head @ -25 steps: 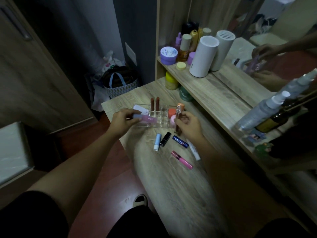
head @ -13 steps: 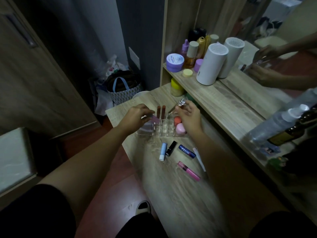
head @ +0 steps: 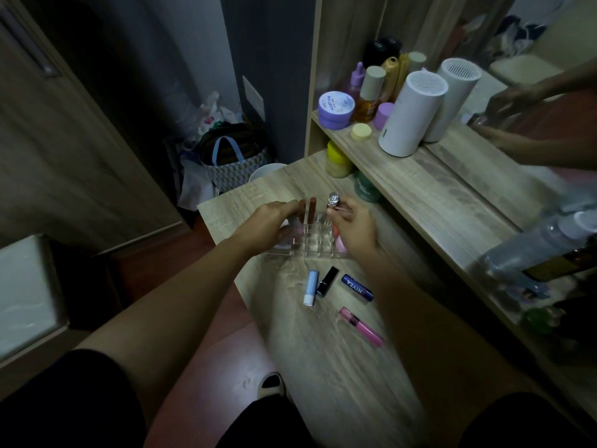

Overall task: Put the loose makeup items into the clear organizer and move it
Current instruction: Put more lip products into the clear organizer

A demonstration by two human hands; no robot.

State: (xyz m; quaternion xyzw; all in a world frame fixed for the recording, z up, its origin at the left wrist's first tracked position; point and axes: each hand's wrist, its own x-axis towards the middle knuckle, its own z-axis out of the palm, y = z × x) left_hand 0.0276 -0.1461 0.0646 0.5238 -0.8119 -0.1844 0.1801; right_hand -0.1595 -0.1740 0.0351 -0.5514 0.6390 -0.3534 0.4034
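Note:
The clear organizer (head: 310,245) stands on the wooden table, with two brown-red tubes (head: 82,210) upright in its back slots. My left hand (head: 269,226) reaches over its left side, fingers around a pink tube that is mostly hidden. My right hand (head: 352,226) holds a silver-capped tube (head: 333,202) upright over the organizer's right back slots. Loose on the table nearer me lie a light blue stick (head: 310,287), a black lipstick (head: 327,281), a dark blue Nivea stick (head: 357,287) and a pink gloss tube (head: 361,326).
A raised shelf (head: 420,185) runs along the right with a mirror behind it, carrying a white cylinder (head: 412,114), a purple jar (head: 336,110), bottles and spray bottles (head: 536,244). Yellow and green jars (head: 338,160) sit under it. A bag (head: 231,161) stands on the floor beyond the table.
My left hand has lowered the pink tube into the organizer's left side. My right hand has carried its tube up and over the back slots. The camera has tipped slightly.

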